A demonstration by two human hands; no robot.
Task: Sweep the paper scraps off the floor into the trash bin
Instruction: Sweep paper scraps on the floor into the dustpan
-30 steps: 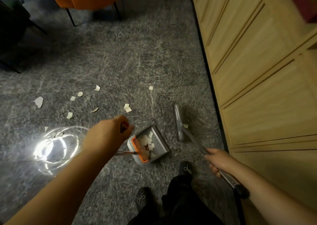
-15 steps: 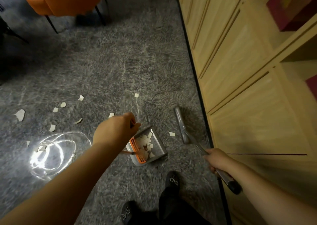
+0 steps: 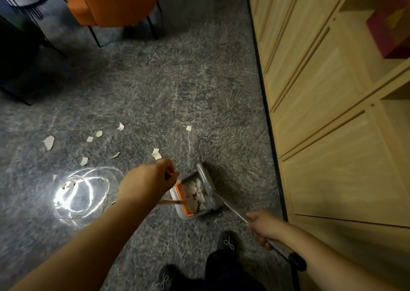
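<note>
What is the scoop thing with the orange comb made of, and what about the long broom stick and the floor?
The dustpan looks like smooth grey plastic, and its orange comb has moulded plastic teeth. The broom handle shines like thin metal, though it is blurred, with a dark grip at its end that may be plastic or rubber. The floor is a shaggy grey carpet: its fuzzy fibres lie in swirls.

A single wide-angle head camera looks steeply down from standing height at the grey carpet. The person's own forearms and shoes enter from the bottom edge. A wooden cabinet fills the right side, bowed by the lens.
</note>
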